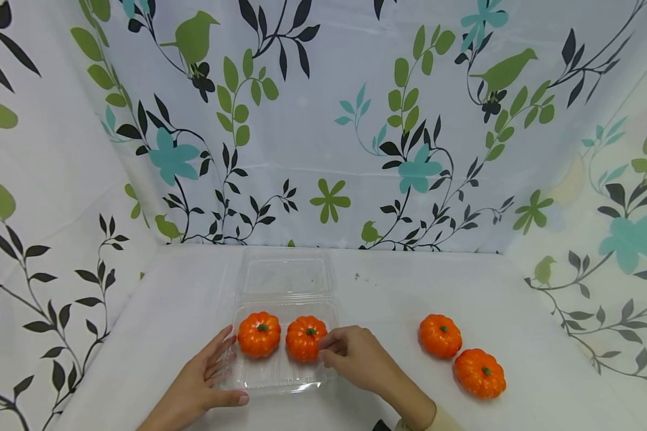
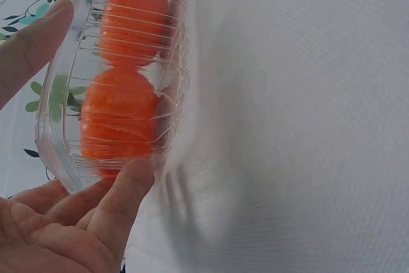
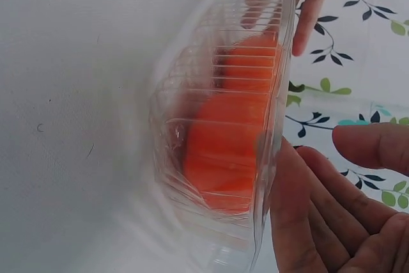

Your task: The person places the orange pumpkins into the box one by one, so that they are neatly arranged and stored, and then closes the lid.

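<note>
A clear plastic clamshell container [image 1: 272,378] lies unfolded on the white table, its lid [image 1: 287,276] flat towards the back. Two small orange toy pumpkins sit side by side in its base, a left pumpkin [image 1: 258,336] and a right pumpkin [image 1: 304,340]. My left hand [image 1: 191,383] is at the container's left side, fingers along the wall and thumb apart from them. On the other side, my right hand [image 1: 358,359] is by the right rim, close to the right pumpkin. In the right wrist view its thumb stands away from its fingers [image 3: 291,202], with nothing pinched between them.
Two more orange pumpkins, a nearer one [image 1: 480,374] and a farther one [image 1: 440,336], rest on the table [image 1: 388,287] to the right of my right hand. A patterned curtain [image 1: 323,120] with leaves and birds hangs behind and at both sides.
</note>
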The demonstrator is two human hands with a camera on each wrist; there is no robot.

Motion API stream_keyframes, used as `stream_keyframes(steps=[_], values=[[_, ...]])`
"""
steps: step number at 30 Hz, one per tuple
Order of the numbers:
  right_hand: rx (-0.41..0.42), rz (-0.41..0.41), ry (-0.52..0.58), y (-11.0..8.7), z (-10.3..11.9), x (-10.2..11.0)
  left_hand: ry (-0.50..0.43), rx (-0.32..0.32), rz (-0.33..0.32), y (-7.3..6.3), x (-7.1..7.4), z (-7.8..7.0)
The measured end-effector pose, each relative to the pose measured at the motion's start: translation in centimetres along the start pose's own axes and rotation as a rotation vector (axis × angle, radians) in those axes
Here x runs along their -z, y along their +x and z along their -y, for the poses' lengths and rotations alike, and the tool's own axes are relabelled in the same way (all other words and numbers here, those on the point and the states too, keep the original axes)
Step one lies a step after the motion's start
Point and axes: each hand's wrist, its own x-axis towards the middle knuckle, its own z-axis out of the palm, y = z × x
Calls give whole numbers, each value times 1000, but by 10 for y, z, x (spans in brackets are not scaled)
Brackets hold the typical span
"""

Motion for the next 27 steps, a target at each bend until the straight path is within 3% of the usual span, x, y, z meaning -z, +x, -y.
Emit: stream_keyframes(steps=[16, 27], values=[[2, 64, -24, 13, 0, -2, -26, -21, 4, -1, 0, 0], [12, 32, -34, 10, -5, 0, -23, -25, 5, 0, 1, 1]])
